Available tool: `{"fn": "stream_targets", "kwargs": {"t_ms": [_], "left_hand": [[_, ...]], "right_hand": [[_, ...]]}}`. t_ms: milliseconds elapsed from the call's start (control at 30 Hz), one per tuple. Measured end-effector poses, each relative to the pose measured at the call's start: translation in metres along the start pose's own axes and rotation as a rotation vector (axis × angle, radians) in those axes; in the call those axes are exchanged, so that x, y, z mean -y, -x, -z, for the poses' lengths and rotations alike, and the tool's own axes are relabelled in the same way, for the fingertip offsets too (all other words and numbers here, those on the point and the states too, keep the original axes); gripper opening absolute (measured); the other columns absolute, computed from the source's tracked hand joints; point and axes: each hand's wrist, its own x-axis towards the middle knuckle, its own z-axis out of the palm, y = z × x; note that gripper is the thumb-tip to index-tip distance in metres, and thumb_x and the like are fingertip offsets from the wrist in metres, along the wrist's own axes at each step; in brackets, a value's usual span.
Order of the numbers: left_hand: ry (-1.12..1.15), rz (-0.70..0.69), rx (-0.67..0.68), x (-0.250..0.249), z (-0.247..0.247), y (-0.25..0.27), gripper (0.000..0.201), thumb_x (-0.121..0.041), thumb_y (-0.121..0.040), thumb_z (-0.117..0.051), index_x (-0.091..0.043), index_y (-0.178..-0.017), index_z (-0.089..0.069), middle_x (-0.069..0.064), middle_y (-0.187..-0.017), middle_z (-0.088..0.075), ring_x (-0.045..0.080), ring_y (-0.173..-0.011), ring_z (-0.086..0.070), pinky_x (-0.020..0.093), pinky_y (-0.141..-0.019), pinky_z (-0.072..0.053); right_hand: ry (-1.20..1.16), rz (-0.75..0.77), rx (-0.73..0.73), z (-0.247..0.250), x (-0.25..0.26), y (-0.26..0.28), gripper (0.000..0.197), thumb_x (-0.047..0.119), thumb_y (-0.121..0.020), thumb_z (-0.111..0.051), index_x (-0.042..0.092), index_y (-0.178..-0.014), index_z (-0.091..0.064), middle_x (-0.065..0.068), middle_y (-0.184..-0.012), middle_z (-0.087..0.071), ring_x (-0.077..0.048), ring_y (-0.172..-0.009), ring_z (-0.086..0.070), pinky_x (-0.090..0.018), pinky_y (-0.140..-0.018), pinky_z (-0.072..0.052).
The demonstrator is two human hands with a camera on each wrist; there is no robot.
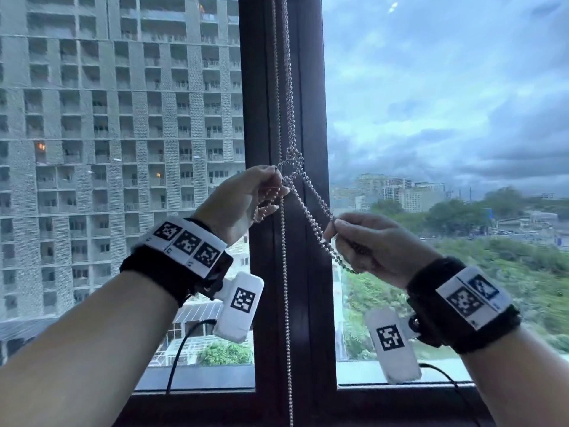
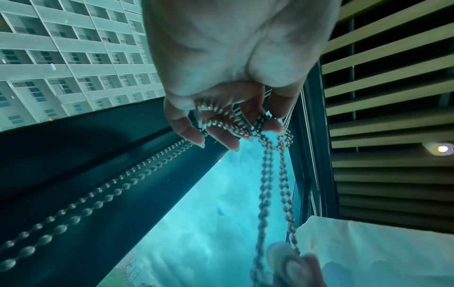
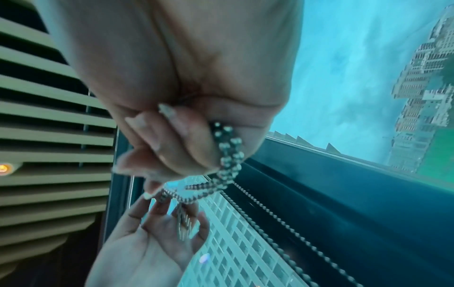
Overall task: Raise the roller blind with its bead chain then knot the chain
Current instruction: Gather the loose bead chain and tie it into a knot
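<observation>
Two hands are working the bead chain [image 1: 311, 211] in front of the dark window mullion [image 1: 311, 87], and the step in hand appears to be the knotting: no blind fabric is showing over the glass in the head view, so the raising seems done. The left hand [image 1: 243, 195] is pinching the chain between thumb and fingertips just beside a loose tangle of crossed strands [image 1: 292, 163], its other fingers [image 2: 196, 134] lightly spread with a few beads draped across them. The right hand [image 1: 372, 245] is lower and to the right, its fingers [image 3: 169, 139] curled together and gripping a doubled length of chain [image 3: 228, 153] that is running taut up to the crossing. A further run of chain [image 1: 286, 303] is hanging straight down along the mullion — apparently not part of the tangle. Next, judging from the open loop, the right hand's doubled end needs drawing through or away while the left is steadying the crossing — gently, since beads slip readily.
</observation>
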Motion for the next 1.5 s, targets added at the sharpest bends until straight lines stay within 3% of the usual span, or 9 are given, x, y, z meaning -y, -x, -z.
{"fn": "stream_targets", "kwargs": {"t_ms": [233,367,400,467,567,733,1067,1333,1500], "left_hand": [[-0.118,-0.013,0.061,0.010,-0.004,0.000,0.028,-0.023,-0.097,-0.045,-0.024,-0.076,-0.063,-0.013,-0.077,-0.066,0.009,-0.081,-0.057,0.036,-0.085,-0.039],[-0.135,-0.037,0.020,0.011,-0.008,-0.003,0.030,-0.022,-0.097,-0.044,-0.026,-0.074,-0.063,-0.013,-0.078,-0.064,0.008,-0.081,-0.056,0.035,-0.085,-0.039],[-0.136,-0.043,0.006,0.010,-0.007,-0.003,0.030,-0.022,-0.097,-0.044,-0.025,-0.074,-0.062,-0.012,-0.078,-0.064,0.008,-0.080,-0.056,0.034,-0.084,-0.040],[-0.142,-0.048,-0.007,0.010,-0.004,-0.003,0.029,-0.021,-0.098,-0.042,-0.023,-0.076,-0.061,-0.010,-0.077,-0.062,0.009,-0.079,-0.056,0.033,-0.082,-0.040],[-0.123,-0.052,-0.015,0.009,0.001,-0.003,0.028,-0.018,-0.097,-0.042,-0.021,-0.075,-0.059,-0.010,-0.073,-0.061,0.008,-0.076,-0.056,0.032,-0.081,-0.040],[-0.127,-0.099,-0.032,0.004,0.011,-0.004,0.026,-0.017,-0.096,-0.044,-0.020,-0.076,-0.061,-0.011,-0.073,-0.066,0.008,-0.077,-0.060,0.033,-0.081,-0.041],[-0.150,-0.195,-0.076,0.008,0.004,-0.008,0.010,-0.010,-0.093,-0.054,-0.014,-0.087,-0.062,-0.002,-0.082,-0.066,0.003,-0.071,-0.064,0.021,-0.075,-0.049],[-0.120,-0.177,-0.088,0.014,0.001,-0.008,0.011,-0.013,-0.092,-0.056,-0.021,-0.085,-0.057,-0.004,-0.085,-0.059,0.011,-0.083,-0.056,0.029,-0.082,-0.045],[0.003,-0.094,-0.038,0.026,-0.012,-0.008,0.007,-0.010,-0.093,-0.055,-0.017,-0.093,-0.053,-0.004,-0.082,-0.060,0.011,-0.080,-0.063,0.032,-0.080,-0.051]], "right_hand": [[0.083,-0.177,0.117,-0.017,-0.037,0.012,0.022,0.026,-0.090,-0.055,0.007,-0.078,-0.059,-0.003,-0.051,-0.059,-0.012,-0.040,-0.046,-0.017,-0.040,-0.036],[0.034,-0.139,0.156,-0.022,-0.031,0.011,0.032,0.029,-0.094,-0.045,0.010,-0.074,-0.061,-0.012,-0.070,-0.069,-0.027,-0.086,-0.069,-0.035,-0.082,-0.054],[-0.024,-0.077,0.137,-0.022,-0.027,0.011,0.035,0.029,-0.096,-0.041,0.008,-0.076,-0.060,-0.011,-0.064,-0.067,-0.029,-0.084,-0.069,-0.036,-0.085,-0.054],[-0.232,-0.024,0.051,-0.019,-0.018,0.012,0.033,0.031,-0.095,-0.039,0.007,-0.080,-0.056,-0.006,-0.049,-0.053,-0.022,-0.053,-0.060,-0.033,-0.062,-0.056],[-0.147,-0.022,-0.071,-0.001,-0.007,0.011,0.028,0.034,-0.094,-0.040,0.011,-0.085,-0.055,0.001,-0.048,-0.038,-0.010,-0.038,-0.028,-0.018,-0.034,-0.024],[0.536,-0.144,-0.194,0.019,-0.002,0.006,0.023,0.021,-0.097,-0.047,0.010,-0.081,-0.061,0.000,-0.052,-0.044,-0.009,-0.040,-0.031,-0.018,-0.036,-0.027],[0.646,-0.290,-0.152,0.007,-0.012,-0.004,0.037,0.026,-0.098,-0.043,0.013,-0.067,-0.058,0.003,-0.048,-0.056,-0.010,-0.039,-0.030,-0.016,-0.034,-0.024],[0.889,-0.359,-0.163,-0.001,-0.029,-0.012,0.037,0.034,-0.099,-0.041,0.009,-0.082,-0.063,-0.003,-0.059,-0.065,-0.001,-0.030,-0.037,-0.016,-0.036,-0.032],[0.737,-0.396,0.001,-0.028,-0.061,-0.012,0.033,0.034,-0.099,-0.040,0.014,-0.081,-0.059,-0.012,-0.068,-0.070,-0.012,-0.037,-0.046,-0.022,-0.039,-0.038]]}}
